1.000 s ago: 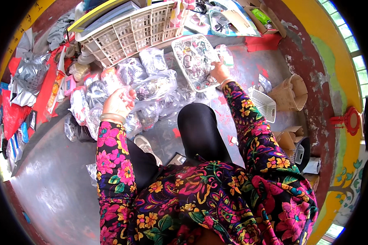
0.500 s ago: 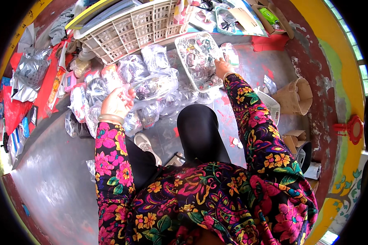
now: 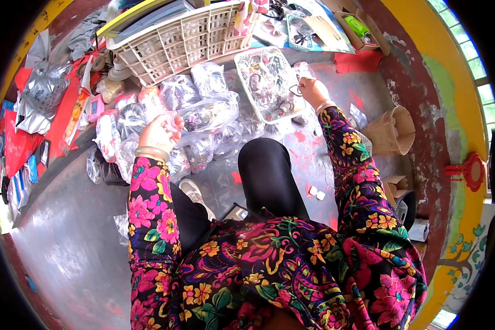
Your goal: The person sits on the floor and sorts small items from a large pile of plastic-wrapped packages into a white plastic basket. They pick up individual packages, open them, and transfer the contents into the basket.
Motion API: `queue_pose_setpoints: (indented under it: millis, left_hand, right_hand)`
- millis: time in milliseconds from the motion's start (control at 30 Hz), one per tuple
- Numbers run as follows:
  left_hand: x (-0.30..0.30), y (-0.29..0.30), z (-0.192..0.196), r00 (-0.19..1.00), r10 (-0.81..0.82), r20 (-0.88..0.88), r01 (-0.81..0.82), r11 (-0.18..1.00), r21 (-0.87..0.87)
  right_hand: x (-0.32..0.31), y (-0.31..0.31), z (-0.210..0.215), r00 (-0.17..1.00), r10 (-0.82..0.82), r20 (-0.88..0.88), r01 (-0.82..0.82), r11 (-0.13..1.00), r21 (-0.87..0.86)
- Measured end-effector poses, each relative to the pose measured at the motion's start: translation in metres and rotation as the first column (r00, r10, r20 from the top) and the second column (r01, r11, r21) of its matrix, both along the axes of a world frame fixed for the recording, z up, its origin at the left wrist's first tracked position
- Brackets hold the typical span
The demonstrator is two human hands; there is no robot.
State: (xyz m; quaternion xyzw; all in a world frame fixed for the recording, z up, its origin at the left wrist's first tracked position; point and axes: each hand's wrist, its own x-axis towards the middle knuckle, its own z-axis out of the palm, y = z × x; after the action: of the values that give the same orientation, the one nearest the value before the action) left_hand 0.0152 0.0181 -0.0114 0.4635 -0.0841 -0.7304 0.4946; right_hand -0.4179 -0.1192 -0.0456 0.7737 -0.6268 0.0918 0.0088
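My left hand (image 3: 160,133) is closed on the edge of a clear plastic bag (image 3: 212,111) with dark small items inside, which lies on top of several other filled bags. At the right edge of a pale shallow basket (image 3: 279,116), my right hand (image 3: 314,92) pinches a thin dark loop (image 3: 295,89). Many small, mixed items, some ring-shaped, lie in that basket. Beyond my right hand is a small clear packet (image 3: 303,70), partly hidden by the hand. My knee in black cloth rises between my arms.
A large cream slatted crate (image 3: 176,47) stands behind the bags. To the right are a brown cardboard container (image 3: 393,132) and an open carton (image 3: 363,27) with a green packet. Red sheets and silvery plastic bags (image 3: 41,96) lie at the left.
My right hand has drawn slightly right from the basket and now shows a dark loop in its fingers. My left hand stays at the bag's edge.
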Motion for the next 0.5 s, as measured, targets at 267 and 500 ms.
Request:
queue_pose_setpoints:
  millis: [267,500]
  left_hand:
    - [0.002,0.006,0.006,0.999,0.032,0.032,-0.032,0.999,0.011]
    - [0.007,0.009,0.003,0.998,0.005,0.067,-0.008,0.999,0.041]
  right_hand:
    - [0.100,0.050,0.056,0.491,-0.451,0.745,-0.337,0.691,0.640]
    - [0.212,0.052,0.013,0.543,-0.689,0.480,-0.411,0.280,0.868]
